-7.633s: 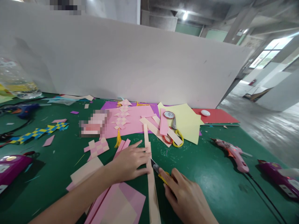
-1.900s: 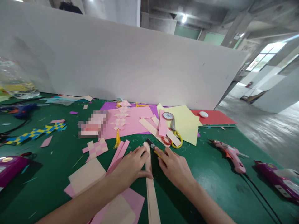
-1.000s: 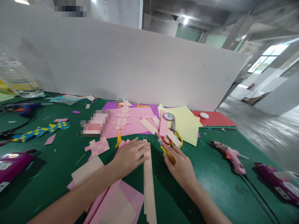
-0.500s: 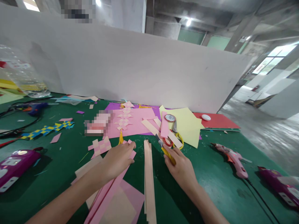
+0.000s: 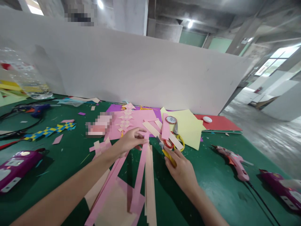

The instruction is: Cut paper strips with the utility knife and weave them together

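Near the middle, my left hand (image 5: 131, 140) pinches the top end of a long pink paper strip (image 5: 139, 179), which slants down beside a stack of cream strips (image 5: 150, 185). More pink strips (image 5: 107, 191) lie below my left wrist, over a pink and cream sheet (image 5: 117, 204). Right of the stack, my right hand (image 5: 180, 164) is closed around a yellow utility knife (image 5: 168, 157), its tip pointing up and left. Beyond the hands, a woven pink ornament (image 5: 125, 121) rests on pink paper (image 5: 145, 116).
Yellow-handled scissors (image 5: 180, 141) and a tape roll (image 5: 171, 119) lie by pale yellow paper (image 5: 191, 125). A pink glue gun (image 5: 234, 158) is at right, with purple devices (image 5: 17, 166) on both sides. A white panel (image 5: 141, 69) stands behind.
My left hand has moved right and slightly up, lifting one pink strip from the left bundle to beside the cream stack. My right hand with the knife has hardly moved.
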Demonstrator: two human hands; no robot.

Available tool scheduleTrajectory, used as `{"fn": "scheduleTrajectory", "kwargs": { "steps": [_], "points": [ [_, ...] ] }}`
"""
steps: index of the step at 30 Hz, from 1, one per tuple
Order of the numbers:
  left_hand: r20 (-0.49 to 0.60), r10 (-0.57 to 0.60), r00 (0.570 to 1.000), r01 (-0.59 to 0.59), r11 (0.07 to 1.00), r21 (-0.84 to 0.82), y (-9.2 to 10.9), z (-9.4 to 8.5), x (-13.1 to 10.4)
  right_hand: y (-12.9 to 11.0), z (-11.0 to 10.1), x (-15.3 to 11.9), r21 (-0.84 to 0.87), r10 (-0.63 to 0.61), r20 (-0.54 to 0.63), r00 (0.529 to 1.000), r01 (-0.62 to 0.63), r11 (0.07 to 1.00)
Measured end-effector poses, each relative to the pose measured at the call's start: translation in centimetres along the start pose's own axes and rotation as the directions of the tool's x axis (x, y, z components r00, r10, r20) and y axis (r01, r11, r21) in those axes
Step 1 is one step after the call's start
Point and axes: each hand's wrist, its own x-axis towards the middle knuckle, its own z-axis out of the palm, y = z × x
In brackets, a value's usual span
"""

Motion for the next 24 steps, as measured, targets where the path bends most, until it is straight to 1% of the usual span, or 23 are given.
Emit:
{"fn": "scheduleTrajectory", "kwargs": {
  "steps": [5, 9, 12, 14, 16, 18, 19, 21, 22, 23, 24],
  "points": [
    [-0.061, 0.018, 0.998, -0.017, 1.000, 0.013, -2.7, 0.2, 3.8, 0.1, 0.0, 0.1, -0.015, 0.000, -0.010, 1.000, 0.000, 1.000],
    [-0.119, 0.088, 0.989, -0.079, 0.994, 0.074, -4.1, -0.2, 5.5, 0.1, -0.1, 0.1, -0.030, -0.014, -0.012, 1.000, 0.013, 0.999],
    [-0.149, 0.136, 0.979, -0.115, 0.983, 0.144, -4.7, -0.5, 6.1, 0.1, -0.2, 0.1, -0.042, -0.015, -0.013, 1.000, 0.014, 0.999],
    [-0.167, 0.165, 0.972, -0.129, 0.970, 0.209, -4.8, -0.6, 6.0, 0.1, -0.1, 0.0, -0.043, -0.017, -0.014, 1.000, 0.016, 0.999],
    [-0.179, 0.200, 0.963, -0.143, 0.947, 0.289, -4.3, -0.6, 5.6, 0.1, -0.1, 0.0, -0.041, -0.018, -0.014, 1.000, 0.018, 0.999],
    [-0.170, 0.254, 0.952, -0.174, 0.908, 0.380, -3.4, -0.7, 4.7, 0.1, -0.1, 0.0, -0.042, -0.017, -0.012, 1.000, 0.017, 0.999],
    [-0.148, 0.281, 0.948, -0.197, 0.886, 0.420, -2.9, -0.8, 4.0, 0.1, -0.1, 0.0, -0.043, -0.016, -0.009, 1.000, 0.015, 0.999],
    [-0.060, 0.319, 0.946, -0.253, 0.842, 0.477, -1.9, -0.8, 2.2, 0.1, -0.1, 0.0, -0.048, -0.014, -0.006, 1.000, 0.013, 0.999],
    [0.013, 0.328, 0.945, -0.288, 0.810, 0.511, -1.7, -0.9, 1.2, 0.2, -0.1, 0.0, -0.051, -0.015, -0.003, 1.000, 0.014, 0.999],
    [0.149, 0.321, 0.935, -0.344, 0.724, 0.598, -1.6, -0.9, 0.3, 0.2, -0.1, 0.0, -0.054, -0.016, 0.000, 1.000, 0.016, 0.998],
    [0.237, 0.287, 0.928, -0.370, 0.657, 0.657, -1.8, -0.8, -0.5, 0.2, -0.1, 0.0, -0.056, -0.019, 0.001, 1.000, 0.019, 0.998]
  ]
}}
